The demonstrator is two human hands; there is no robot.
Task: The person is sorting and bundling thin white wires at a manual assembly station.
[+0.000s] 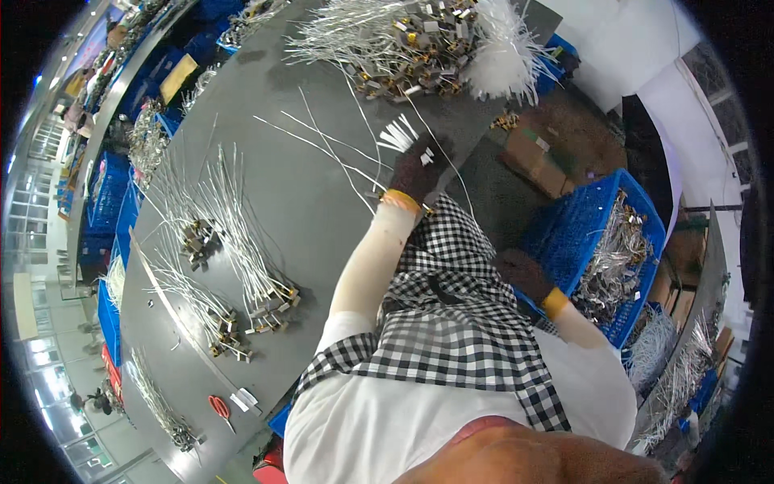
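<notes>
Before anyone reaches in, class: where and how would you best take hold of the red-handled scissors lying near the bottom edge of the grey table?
Grip the red-handled scissors by the handle loops, coming from above. They lie flat on the grey table, and the red loops seem the broadest part, clear of the small white tags beside them. The blades are too small to make out, so avoid that end.

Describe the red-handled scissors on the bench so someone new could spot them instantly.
Start at the long dark grey worktable that runs up the middle of the head view. Follow it down to its near end, past the bundles of white wires with metal ends. The scissors lie flat there beside small white tags; their red handles are the only red thing on the table.
</notes>
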